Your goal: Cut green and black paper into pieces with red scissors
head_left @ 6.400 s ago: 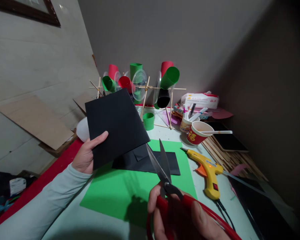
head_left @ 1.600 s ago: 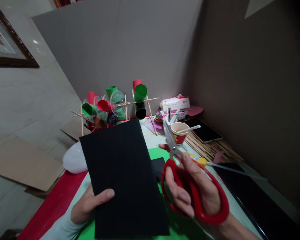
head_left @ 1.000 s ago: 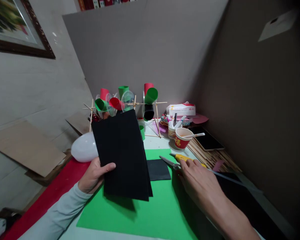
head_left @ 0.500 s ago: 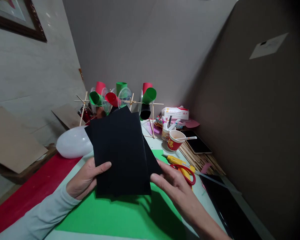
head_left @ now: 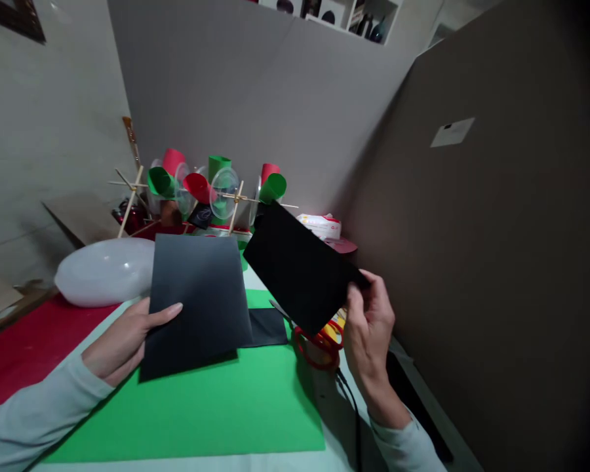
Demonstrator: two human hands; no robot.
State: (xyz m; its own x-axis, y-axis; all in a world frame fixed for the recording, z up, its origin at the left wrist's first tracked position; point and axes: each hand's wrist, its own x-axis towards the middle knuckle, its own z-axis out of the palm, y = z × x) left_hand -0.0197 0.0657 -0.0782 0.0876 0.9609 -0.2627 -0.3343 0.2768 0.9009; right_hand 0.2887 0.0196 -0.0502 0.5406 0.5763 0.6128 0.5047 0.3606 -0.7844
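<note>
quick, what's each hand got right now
Left hand: closed on black paper, thumb on top.
Right hand: closed on another black piece, pinched at one corner.

The balloon point(head_left: 105, 272) is sitting left of the left card point(head_left: 199, 282), and the scissors point(head_left: 321, 339) are lying near the right card point(head_left: 299, 275), at the sheet's point(head_left: 191, 419) right edge. Behind, the stick frame point(head_left: 236, 200) is standing left of the tissue pack point(head_left: 319, 226).
</note>
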